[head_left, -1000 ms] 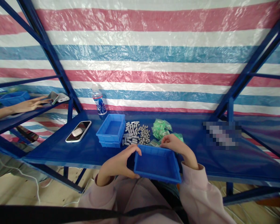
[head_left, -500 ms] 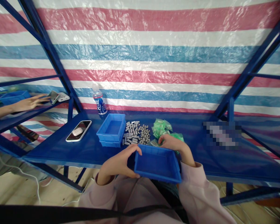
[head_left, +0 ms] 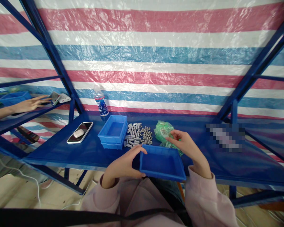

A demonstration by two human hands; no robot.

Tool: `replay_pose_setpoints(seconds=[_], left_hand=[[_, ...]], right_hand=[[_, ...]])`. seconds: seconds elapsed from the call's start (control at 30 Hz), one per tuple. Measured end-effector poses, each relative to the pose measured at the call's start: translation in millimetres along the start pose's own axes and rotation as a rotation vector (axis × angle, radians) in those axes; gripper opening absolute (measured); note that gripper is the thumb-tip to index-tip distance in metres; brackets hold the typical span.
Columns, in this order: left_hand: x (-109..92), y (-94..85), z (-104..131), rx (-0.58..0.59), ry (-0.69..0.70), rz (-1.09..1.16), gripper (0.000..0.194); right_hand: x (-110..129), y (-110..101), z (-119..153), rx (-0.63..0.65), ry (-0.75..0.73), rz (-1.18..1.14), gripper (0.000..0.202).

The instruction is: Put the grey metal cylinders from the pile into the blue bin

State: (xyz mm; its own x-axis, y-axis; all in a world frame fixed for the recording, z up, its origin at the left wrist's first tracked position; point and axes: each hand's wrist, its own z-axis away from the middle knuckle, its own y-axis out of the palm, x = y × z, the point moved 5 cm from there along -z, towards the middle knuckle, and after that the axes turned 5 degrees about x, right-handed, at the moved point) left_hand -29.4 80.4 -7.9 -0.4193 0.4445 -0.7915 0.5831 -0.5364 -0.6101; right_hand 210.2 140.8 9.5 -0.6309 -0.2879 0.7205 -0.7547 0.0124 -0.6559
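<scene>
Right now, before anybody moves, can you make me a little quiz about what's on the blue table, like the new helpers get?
1. Which hand grips the single blue tray nearest the person, and which has its fingers at the green plastic bags?
2. True or false: the drink bottle is lying on its side.
3. Fill the gap: the small white case rests on top of the ____.

Key
1. The left hand grips the tray; the right hand is at the bags.
2. False: the drink bottle stands upright.
3. Phone.
</scene>
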Motion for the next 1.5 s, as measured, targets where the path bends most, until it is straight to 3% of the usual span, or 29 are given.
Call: replay_pose_setpoints(seconds=[0.1,0.23,0.4,0.6,0.87,1.03,1.23,1.37,1.5], left_hand=[[2.1,1.4,0.0,-0.003,-0.014,-0.013,0.070],[6.3,3.9,1.1,-0.008,-0.052,-0.058,0.079],[-2.0,10.3,-3.3,-0.028,-0.040,-0.057,0.104],[-19.1,10.1,-17.6,-0.397,0.063,0.078,0.053],[-10.5,8.5,-24.9,-0.545,0.074,0.044,0.019],[-15.1,7.3,-25.4,-0.534,0.083,-0.048,0.021],[-19.7,11.9,-24.7,-0.441,0.093,-0.142,0.031],[-26.0,16.6,-22.8,-0.379,0.130,-0.187,0.044],[-28.7,19.2,-20.9,-0.367,0.143,-0.201,0.056]], right_hand=[[19.7,-15.1,23.1,-0.192,-0.041,-0.163,0.030],[37.0,0.7,49.6,-0.095,-0.018,-0.486,0.030],[34.9,34.2,60.1,-0.011,0.016,-0.525,0.025],[25.9,52.4,55.2,0.036,0.087,-0.508,0.024],[35.2,52.0,55.6,-0.031,0.060,-0.513,0.026],[40.6,56.1,57.4,-0.069,0.089,-0.408,0.019],[38.2,79.1,54.9,0.072,0.131,-0.380,0.011],[46.7,78.7,53.4,0.128,0.050,-0.342,0.013],[55.9,77.7,55.0,0.227,0.012,-0.361,0.028]])
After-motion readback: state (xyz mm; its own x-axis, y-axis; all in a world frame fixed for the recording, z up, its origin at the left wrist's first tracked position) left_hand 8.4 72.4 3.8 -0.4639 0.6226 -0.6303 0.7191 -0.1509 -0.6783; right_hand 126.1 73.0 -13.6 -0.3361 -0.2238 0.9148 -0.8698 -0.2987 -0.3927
